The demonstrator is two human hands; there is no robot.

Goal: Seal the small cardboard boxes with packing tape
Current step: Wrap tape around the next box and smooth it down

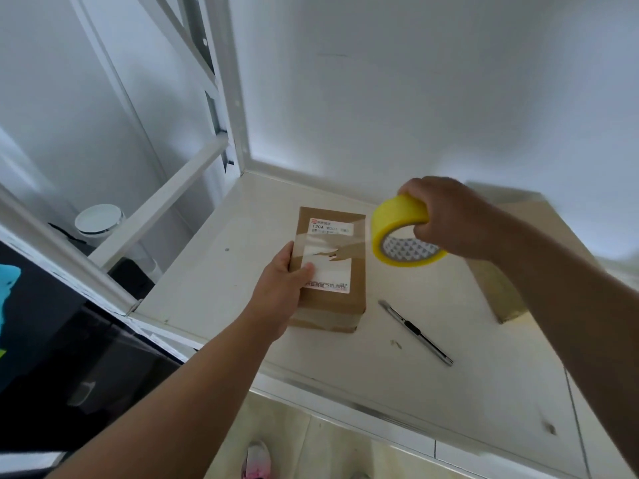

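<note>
Small cardboard box [332, 299] lying flat on the white shelf board [224, 271], roughly mid-board, long axis running away from the viewer. Its top carries a printed label [330, 226] with a ragged tear across the middle. A glossy clear strip [345, 238] lies across the top over that label; whether it runs unbroken to the roll cannot be told. The near end face shows a pale band of tape.

Left hand [280, 288] grips the box at its near left edge, thumb laid on the top face and fingers wrapped down the left side.

Right hand [446, 219] holds a roll of yellow packing tape [401, 233] from above, fingers curled over the outer band. The roll is raised off the board, just beside the far right corner of the box, tilted so that its open core, white with grey triangles, faces the viewer.

Utility knife [415, 331], slim and metallic with a dark slider, lies diagonally on the board to the right of the box, apart from it and untouched.

Second cardboard box [501, 292] sits on the right part of the board, largely hidden behind the right forearm and blurred.

The white metal frame [193, 174] of the rack rises at the far left corner of the board, with a slanting bar crossing to the left. Beyond that bar, lower down, stands a white round lid [99, 219] on a container among dark objects.

Behind the board is a plain white wall [415, 98]. Below the front edge, a pink and white shoe [257, 459] rests on the tiled floor [294, 440].
</note>
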